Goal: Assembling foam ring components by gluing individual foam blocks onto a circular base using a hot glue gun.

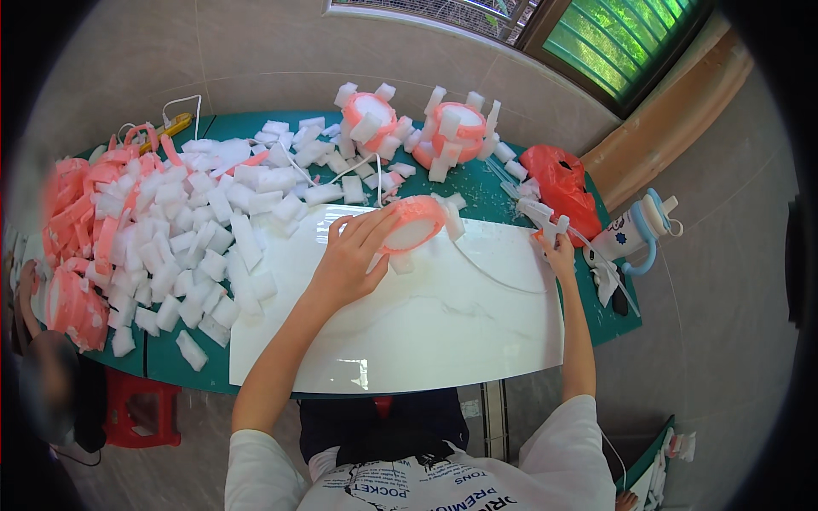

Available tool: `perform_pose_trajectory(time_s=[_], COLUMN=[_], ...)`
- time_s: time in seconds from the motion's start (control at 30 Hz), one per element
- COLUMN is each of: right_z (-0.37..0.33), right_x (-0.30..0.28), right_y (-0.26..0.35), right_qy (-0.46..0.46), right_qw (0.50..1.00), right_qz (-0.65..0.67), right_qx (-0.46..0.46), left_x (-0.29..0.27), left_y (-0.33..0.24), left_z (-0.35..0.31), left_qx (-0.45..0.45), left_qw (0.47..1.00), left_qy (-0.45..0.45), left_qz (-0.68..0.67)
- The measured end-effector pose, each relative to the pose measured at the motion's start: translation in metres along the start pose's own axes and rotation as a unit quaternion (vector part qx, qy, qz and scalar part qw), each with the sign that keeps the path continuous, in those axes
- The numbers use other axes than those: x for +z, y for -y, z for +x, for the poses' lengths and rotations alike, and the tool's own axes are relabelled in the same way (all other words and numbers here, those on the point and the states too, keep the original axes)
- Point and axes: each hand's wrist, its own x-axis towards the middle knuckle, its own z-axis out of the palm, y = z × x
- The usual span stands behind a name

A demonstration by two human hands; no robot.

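My left hand (345, 260) grips a round piece with a pink foam rim (433, 215) and a white middle. Small white foam blocks (453, 223) stick out from its edge. The piece is held above a glossy white board (426, 332). To the right, beside the board's edge, my right hand (558, 253) is closed around a white glue gun (537, 211). Its nozzle points left. Two similar pink rings, one on the left (372, 115) and one on the right (458, 128), carry white blocks around them at the back of the table.
A big heap of white foam blocks (204, 221) covers the table's left, with pink foam strips (81, 213) beyond. A red plastic bag (558, 183) and a white bottle with a blue handle (626, 230) stand at the right. Clear glue sticks (503, 179) lie near the bag.
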Motion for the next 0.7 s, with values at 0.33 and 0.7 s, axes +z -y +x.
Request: perform_pose_trajectory(time_s=[0.33,0.7], right_z=[-0.071,-0.161], right_x=[-0.012,0.039], right_y=[0.057,0.320], right_qy=[-0.006,0.534], right_qw=[0.933,0.771], right_qz=[-0.353,0.063], right_qx=[-0.073,-0.342], left_x=[0.000,0.012], left_y=[0.003,0.006], left_z=[-0.004,-0.006], left_qx=[-0.004,0.006], left_qw=[1.000,1.000], left_qy=[0.005,-0.011], left_qz=[-0.001,-0.005])
